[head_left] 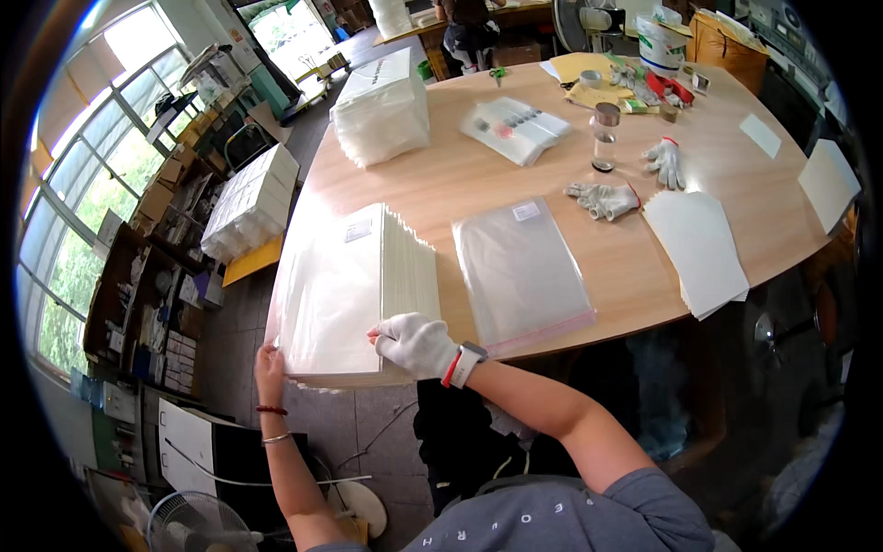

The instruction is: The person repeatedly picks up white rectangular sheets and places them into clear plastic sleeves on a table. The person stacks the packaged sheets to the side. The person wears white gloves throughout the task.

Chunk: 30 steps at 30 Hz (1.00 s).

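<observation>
A thick stack of white sheets in clear plastic sleeves [336, 294] lies at the table's near left edge, a small label on its top. My bare left hand [269, 373] is closed at the stack's near left corner, on the edge of a sleeve. Over the near right part of the stack is my right hand [414, 345], in a white glove with bare fingertips. Its fingers are curled together; whatever they pinch is hidden. To the right lies a flat pile of clear plastic bags [522, 267] with a label and a pink strip along the near edge.
White sheets [701, 253], two white gloves [602, 200] and a clear jar [604, 138] occupy the table's right side. Farther back are printed bags [515, 129], a tall wrapped stack [382, 109] and a white bucket [661, 46]. A fan [198, 524] stands at lower left.
</observation>
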Available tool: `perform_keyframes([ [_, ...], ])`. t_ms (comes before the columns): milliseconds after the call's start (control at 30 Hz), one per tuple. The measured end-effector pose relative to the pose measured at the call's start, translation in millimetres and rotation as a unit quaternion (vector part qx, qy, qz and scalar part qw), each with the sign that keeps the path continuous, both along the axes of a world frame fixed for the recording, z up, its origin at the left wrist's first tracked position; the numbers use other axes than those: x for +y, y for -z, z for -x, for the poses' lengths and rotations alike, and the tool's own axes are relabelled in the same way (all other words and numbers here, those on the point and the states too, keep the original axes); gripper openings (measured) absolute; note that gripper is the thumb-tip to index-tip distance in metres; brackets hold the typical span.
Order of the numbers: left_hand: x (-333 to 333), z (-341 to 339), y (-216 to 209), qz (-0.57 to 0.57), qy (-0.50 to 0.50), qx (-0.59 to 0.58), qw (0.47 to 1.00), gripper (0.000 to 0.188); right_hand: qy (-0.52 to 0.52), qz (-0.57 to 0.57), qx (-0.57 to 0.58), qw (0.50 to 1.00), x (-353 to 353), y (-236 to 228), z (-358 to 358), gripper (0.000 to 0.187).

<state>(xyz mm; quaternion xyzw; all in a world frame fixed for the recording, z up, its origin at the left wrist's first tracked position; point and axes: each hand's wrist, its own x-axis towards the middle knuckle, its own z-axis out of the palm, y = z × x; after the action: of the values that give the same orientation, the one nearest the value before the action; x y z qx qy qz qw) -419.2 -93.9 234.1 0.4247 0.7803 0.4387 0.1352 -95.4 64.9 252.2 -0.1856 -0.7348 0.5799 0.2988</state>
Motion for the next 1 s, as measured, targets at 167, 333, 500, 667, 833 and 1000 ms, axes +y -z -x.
perform_keyframes([
  [167, -8, 48, 59, -0.122, -0.033, 0.253, 0.959, 0.037, -0.045, 0.129, 0.121, 0.983, 2, 28, -29, 0.025],
  [333, -19, -69, -9, -0.244, -0.194, 0.268, 0.912, 0.041, 0.297, -0.001, 0.090, 0.951, 19, 117, -209, 0.016],
  [500, -18, -165, -14, -0.256, -0.030, 0.216, 0.942, 0.023, 0.666, 0.241, 0.170, 0.685, 22, 145, -416, 0.010],
  [667, 36, -271, -7, -0.285, 0.285, 0.045, 0.914, 0.006, 0.671, 0.407, 0.163, 0.598, 42, 134, -468, 0.011],
  [833, 91, -316, 16, -0.156, 0.392, 0.039, 0.906, 0.015, 0.625, 0.449, 0.274, 0.577, 54, 132, -478, 0.014],
  [1000, 160, -353, 74, -0.094, 0.284, 0.171, 0.939, 0.028, 0.608, 0.432, 0.304, 0.593, 79, 111, -495, 0.026],
])
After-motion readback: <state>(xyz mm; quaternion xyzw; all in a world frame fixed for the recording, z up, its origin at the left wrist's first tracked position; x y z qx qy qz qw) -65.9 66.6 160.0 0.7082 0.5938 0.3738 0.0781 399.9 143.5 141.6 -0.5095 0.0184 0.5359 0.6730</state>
